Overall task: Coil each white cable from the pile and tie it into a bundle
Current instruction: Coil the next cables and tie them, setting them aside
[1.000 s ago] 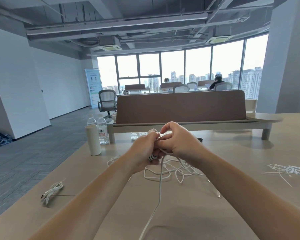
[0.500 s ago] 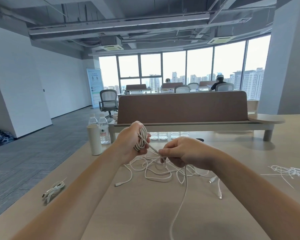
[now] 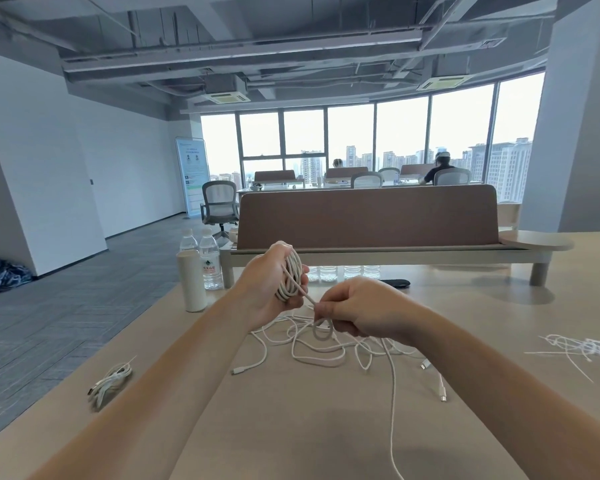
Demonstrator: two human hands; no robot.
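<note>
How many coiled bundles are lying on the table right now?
1: the coiled bundle lies at the left edge of the table. A second coil is in the left hand, not set down. The forearms may hide more.

White flask point(image 3: 190, 282) beside two water bottles point(image 3: 210, 261), brown desk divider point(image 3: 368, 216), perhaps a dark phone point(image 3: 394, 283) behind

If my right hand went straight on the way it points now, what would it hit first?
Most likely the coil in the left hand: the right hand points up and left along the taut cable stretch it pinches. Depth is hard to judge.
</note>
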